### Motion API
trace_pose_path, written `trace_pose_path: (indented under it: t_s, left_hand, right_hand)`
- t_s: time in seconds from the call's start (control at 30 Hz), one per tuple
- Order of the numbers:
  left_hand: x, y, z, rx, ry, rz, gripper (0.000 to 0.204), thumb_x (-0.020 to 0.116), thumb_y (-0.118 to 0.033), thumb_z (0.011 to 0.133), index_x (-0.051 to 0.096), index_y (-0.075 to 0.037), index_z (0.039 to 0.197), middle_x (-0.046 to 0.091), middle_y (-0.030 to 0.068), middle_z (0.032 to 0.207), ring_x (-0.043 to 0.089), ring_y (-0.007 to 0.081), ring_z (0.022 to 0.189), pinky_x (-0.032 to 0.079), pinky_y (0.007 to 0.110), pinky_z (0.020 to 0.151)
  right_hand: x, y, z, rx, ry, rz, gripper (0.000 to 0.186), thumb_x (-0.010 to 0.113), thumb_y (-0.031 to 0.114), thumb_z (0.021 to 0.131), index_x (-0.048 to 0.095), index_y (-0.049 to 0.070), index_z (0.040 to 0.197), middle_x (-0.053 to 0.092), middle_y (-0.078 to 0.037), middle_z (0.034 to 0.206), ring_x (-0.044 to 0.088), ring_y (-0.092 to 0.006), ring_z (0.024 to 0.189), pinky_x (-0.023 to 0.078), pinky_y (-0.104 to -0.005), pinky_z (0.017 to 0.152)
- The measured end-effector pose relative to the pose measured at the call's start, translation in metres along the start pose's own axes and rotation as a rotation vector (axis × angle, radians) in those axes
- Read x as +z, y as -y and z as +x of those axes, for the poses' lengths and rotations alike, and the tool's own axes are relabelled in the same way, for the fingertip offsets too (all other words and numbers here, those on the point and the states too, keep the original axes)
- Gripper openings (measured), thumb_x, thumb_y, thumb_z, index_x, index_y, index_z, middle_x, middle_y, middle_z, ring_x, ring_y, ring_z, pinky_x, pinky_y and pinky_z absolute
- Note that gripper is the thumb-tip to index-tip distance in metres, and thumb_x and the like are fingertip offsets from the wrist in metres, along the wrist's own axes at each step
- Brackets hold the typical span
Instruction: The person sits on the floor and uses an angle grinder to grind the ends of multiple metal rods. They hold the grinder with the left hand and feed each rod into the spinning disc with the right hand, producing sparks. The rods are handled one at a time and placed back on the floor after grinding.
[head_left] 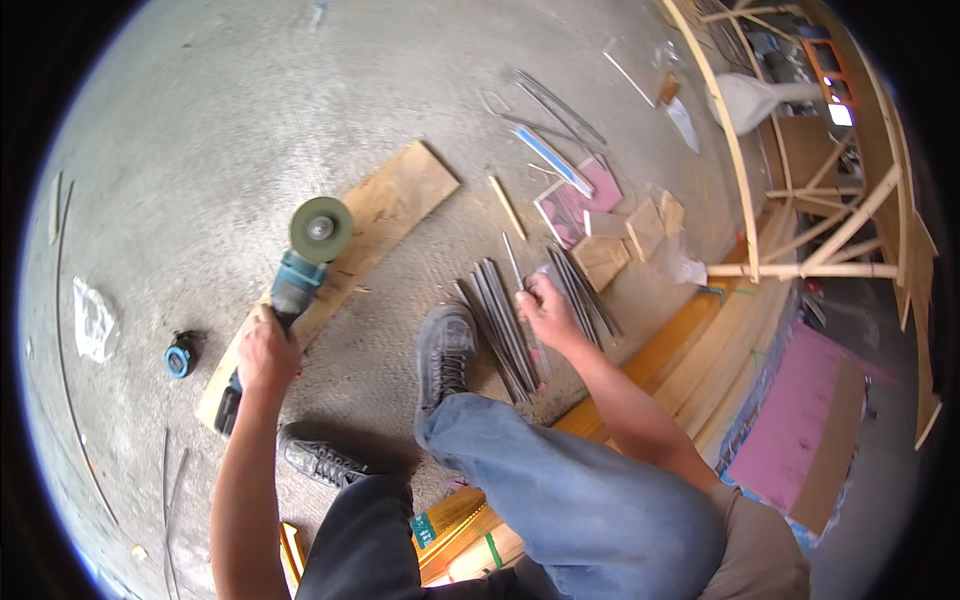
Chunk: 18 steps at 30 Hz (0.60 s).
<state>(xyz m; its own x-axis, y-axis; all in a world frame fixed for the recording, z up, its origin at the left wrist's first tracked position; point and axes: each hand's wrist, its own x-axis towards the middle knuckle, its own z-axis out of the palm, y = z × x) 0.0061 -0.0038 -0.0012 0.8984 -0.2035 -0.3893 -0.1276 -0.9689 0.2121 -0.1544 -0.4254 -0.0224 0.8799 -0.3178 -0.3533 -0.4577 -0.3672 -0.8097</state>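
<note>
While the left grip (267, 353) clasps a grinder (297, 284), the right grip (547, 312) pinches a forward-jutting rod (513, 262).

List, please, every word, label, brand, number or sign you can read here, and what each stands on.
No text is clear enough to quote.
Teal label on the yellowish plank near the knees: too small to read.
Pink sheet at the right: faint marks, too blurred to read.
Angle grinder in the left hand: no legible lettering.
</note>
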Motion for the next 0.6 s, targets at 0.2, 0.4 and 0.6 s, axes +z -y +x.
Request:
trace_pose_path:
  t_s: [0.2,0.4,0.6]
  left_hand:
    - [-0.008,-0.004,-0.001,-0.04,0.055,0.001,0.035,0.063,-0.02,0.086,0.048,0.001,0.109,0.064,0.0235,0.099,0.065,0.04,0.093,0.052,0.048,0.082]
    - [-0.001,0.003,0.0,-0.041,0.059,0.018,0.041,0.065,-0.025,0.086,0.047,0.001,0.113,0.063,0.0236,0.103,0.065,0.0407,0.093,0.052,0.049,0.081]
    - [-0.002,0.002,-0.001,-0.039,0.054,-0.019,0.039,0.064,-0.023,0.086,0.048,0.0,0.112,0.063,0.0238,0.102,0.066,0.0403,0.091,0.052,0.049,0.08]
  right_hand:
    - [0.031,0.088,0.054,-0.017,0.145,0.089,0.022,0.057,0.021,0.099,0.056,0.0,0.104,0.06,-0.004,0.074,0.058,-0.0104,0.06,0.048,-0.026,0.054]
    - [0.067,0.143,0.09,-0.187,0.226,-0.143,0.025,0.058,0.027,0.098,0.058,0.002,0.103,0.065,-0.009,0.072,0.065,-0.0189,0.067,0.05,-0.0344,0.062]
    - [0.083,0.153,0.103,-0.323,0.194,-0.286,0.024,0.064,0.026,0.092,0.061,0.005,0.103,0.07,-0.013,0.083,0.069,-0.0287,0.079,0.052,-0.0388,0.07]
